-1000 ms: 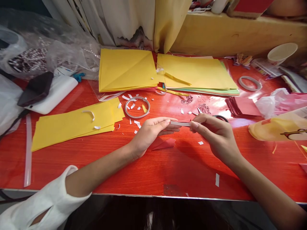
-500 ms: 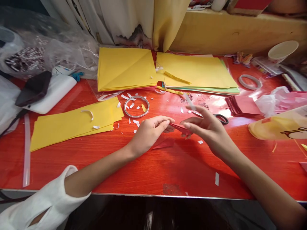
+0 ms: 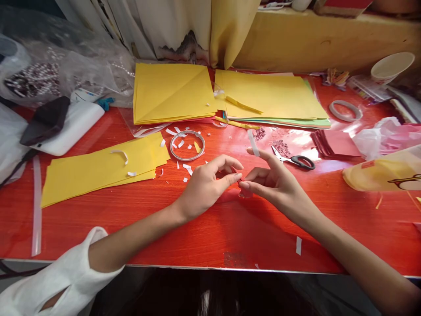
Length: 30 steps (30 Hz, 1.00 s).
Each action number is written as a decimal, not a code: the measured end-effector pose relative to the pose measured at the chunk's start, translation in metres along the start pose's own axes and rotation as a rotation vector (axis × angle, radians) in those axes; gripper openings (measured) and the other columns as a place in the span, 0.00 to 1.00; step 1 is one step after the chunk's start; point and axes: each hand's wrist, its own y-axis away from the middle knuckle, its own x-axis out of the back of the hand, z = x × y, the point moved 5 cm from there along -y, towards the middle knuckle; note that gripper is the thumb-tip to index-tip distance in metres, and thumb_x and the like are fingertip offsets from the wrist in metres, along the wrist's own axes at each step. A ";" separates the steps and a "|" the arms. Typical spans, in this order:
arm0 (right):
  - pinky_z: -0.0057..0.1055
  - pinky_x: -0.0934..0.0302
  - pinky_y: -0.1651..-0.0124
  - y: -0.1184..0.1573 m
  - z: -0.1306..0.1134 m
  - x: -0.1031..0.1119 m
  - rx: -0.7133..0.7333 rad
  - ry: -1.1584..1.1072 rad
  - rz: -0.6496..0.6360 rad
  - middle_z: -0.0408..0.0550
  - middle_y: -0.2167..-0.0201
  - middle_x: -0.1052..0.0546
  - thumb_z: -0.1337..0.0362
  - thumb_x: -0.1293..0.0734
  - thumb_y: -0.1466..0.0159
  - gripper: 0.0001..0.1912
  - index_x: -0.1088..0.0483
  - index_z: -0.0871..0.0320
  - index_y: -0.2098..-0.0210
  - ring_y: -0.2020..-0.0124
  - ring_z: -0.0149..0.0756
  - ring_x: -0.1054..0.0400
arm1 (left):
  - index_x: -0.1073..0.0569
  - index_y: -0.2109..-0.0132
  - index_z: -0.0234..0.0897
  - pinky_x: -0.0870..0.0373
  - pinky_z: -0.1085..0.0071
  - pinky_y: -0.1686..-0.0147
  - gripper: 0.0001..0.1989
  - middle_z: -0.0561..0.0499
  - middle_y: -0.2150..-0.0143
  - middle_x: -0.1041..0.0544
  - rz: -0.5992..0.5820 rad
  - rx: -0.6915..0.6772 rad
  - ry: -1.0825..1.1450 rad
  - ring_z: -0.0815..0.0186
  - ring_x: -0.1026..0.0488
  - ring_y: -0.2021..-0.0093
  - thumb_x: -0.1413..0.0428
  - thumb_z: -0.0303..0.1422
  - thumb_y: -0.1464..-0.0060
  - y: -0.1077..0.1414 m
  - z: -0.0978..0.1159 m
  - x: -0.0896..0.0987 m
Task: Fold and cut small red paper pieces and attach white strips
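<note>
Against the frame half a second ago, my two hands have drawn closer together, the red paper [image 3: 241, 179] between them is now mostly hidden by fingers, and the blades of the scissors [image 3: 294, 159] have come clear of my right hand [image 3: 279, 186]. My left hand [image 3: 207, 188] has a narrow grip, thumb and fingers pinching the red paper; the right grip is narrow too, pinching it from about four o'clock. The paper is held above the surface [image 3: 177, 245], near the middle of my view. A pale strip [image 3: 253, 142], probably tape, clings to my right index finger, pointing towards eleven o'clock. I judge the step in hand to be shaping the paper: I'd line up its edges, press evenly with both thumbs, and hold that index finger away so the strip doesn't catch early. From the pinch, the scissors lie at two o'clock and the tape ring [image 3: 187, 159] at ten.
</note>
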 end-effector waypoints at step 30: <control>0.40 0.33 0.62 0.005 -0.009 -0.005 0.082 0.148 -0.008 0.41 0.74 0.33 0.67 0.37 0.39 0.34 0.56 0.46 0.38 0.71 0.36 0.32 | 0.29 0.74 0.32 0.35 0.74 0.71 0.15 0.52 0.77 0.29 -0.017 0.154 0.078 0.72 0.33 0.75 0.47 0.40 0.46 -0.005 0.000 0.006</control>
